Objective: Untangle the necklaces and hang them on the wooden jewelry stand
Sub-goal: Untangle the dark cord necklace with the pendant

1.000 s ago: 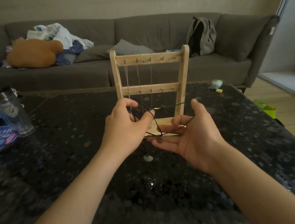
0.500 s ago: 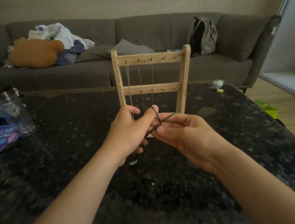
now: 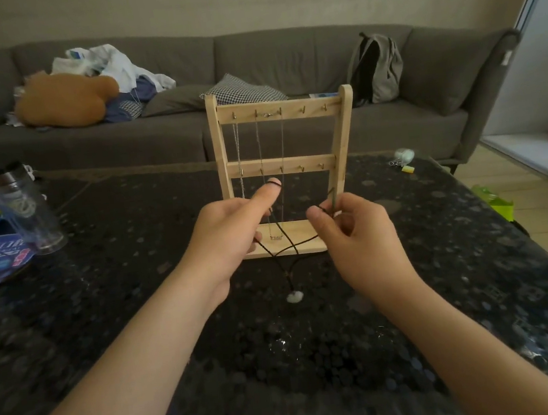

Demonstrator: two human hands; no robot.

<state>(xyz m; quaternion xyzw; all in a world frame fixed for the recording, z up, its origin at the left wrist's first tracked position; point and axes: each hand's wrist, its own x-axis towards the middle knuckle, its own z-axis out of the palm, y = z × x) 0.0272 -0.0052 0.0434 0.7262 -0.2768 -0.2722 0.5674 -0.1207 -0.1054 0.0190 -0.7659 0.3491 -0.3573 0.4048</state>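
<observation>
I've drawn my hands apart: left hand (image 3: 231,236) hooks the black cord (image 3: 285,250) over its thumb, right hand (image 3: 355,232) pinches it. Loop looks hang-ready.

Body in view: forearms and hands only. Left forearm (image 3: 130,373) and right forearm (image 3: 454,340) bare along their whole visible length. Left grip (image 3: 231,233): bare hand, short rounded thumbnail showing. Right grip (image 3: 351,232): bare hand, knuckles visible.

No legible text, labels or numbers.
</observation>
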